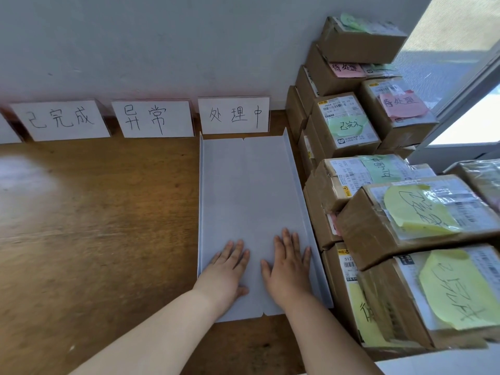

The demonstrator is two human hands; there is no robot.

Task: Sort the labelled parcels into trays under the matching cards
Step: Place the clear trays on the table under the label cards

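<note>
Right of the tray (251, 190), stacked parcels (361, 231) stand just beside.

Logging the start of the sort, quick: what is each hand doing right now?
Left hand: open, flat on the white tray, holding nothing.
Right hand: open, flat on the same tray, holding nothing.

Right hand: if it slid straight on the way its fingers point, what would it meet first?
The right hand lies flat in the white tray, fingers pointing along it. The floor ahead looks bare, so it would probably first reach the 处理中 card at the far end; depth is unclear.
</note>
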